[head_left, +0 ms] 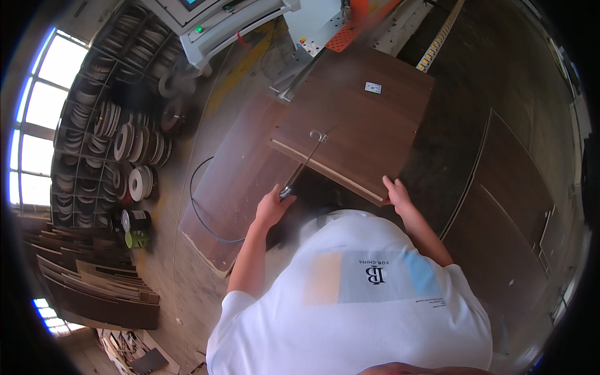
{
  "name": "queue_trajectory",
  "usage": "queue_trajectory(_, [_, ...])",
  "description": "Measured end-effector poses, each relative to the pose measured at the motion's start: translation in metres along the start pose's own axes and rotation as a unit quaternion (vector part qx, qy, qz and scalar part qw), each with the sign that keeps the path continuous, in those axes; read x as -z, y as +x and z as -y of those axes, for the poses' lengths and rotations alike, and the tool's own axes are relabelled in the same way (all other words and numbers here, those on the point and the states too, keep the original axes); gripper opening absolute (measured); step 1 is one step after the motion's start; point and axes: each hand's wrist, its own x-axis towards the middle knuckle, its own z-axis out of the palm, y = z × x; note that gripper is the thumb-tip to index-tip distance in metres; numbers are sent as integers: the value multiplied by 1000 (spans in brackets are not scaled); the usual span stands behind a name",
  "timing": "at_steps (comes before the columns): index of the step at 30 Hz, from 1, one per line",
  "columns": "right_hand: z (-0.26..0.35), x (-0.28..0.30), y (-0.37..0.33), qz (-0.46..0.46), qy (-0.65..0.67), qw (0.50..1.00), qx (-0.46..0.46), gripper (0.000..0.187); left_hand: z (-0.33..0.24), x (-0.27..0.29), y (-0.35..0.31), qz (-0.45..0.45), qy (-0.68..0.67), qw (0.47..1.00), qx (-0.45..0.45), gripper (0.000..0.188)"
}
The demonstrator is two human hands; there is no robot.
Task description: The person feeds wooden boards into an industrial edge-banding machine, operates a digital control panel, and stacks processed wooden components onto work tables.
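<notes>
My left hand (271, 207) is closed round the handle of an air blow gun (304, 164), whose long thin nozzle points away from me across the near edge of a brown wood panel (362, 122). By the nozzle's tip, a small pale curl (318, 135) shows against the panel; whether it touches the surface I cannot tell. My right hand (397, 191) grips the panel's near right corner, thumb on top and the other fingers mostly hidden. A pale strip runs along the panel's near edge, and a white label (373, 88) sits on its face.
Another brown board (231, 169) lies lower at the left, crossed by a dark hose (195, 201). A machine (231, 31) with an orange part stands ahead. Racks of banding rolls (125, 140) line the left. More large boards (506, 206) lie at the right.
</notes>
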Motion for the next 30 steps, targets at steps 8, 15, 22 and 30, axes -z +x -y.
queue_trajectory(8, [48,-39,-14,5,-32,999,26,49,-14,41,41,89,61,994,-31,39])
queue_trajectory(15, [53,-23,38,-49,-32,997,43,49,-6,44,53,124,76,989,-18,39])
queue_trajectory(22, [102,12,75,-46,-4,998,32,47,15,39,48,123,96,986,-62,38])
queue_trajectory(30, [121,60,86,-148,255,953,62,37,-35,42,63,177,168,963,-115,42])
